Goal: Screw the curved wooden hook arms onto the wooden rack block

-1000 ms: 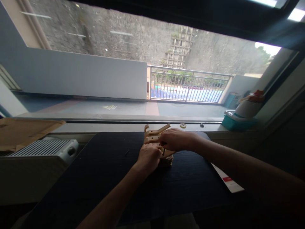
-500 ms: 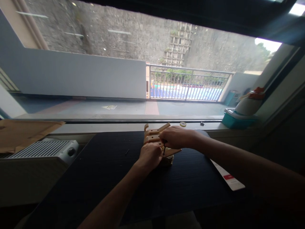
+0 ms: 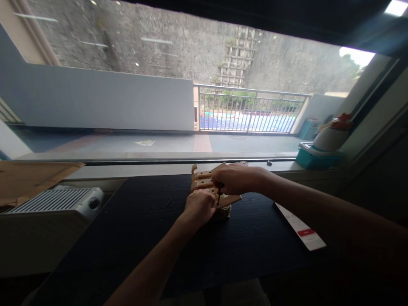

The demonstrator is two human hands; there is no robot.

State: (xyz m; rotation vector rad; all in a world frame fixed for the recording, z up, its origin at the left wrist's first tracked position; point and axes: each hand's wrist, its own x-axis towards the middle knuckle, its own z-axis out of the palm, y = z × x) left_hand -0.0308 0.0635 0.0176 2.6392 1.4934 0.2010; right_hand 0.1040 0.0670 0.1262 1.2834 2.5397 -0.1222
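I am watching the left hand [image 3: 199, 207] gripping the wooden assembly [image 3: 204, 182], which is sitting on the counter [image 3: 137, 238] near the window. The right hand [image 3: 232, 178] is pinching a small dark tool [image 3: 219, 196] upright against it.

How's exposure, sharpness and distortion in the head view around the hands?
Head view: backlit by the bright window, so the left hand, right hand and wooden assembly read dim on the dark table; the right hand's small dark tool barely resolves; sky patch top right is blown out; top window frame slants, wide-angle distortion.
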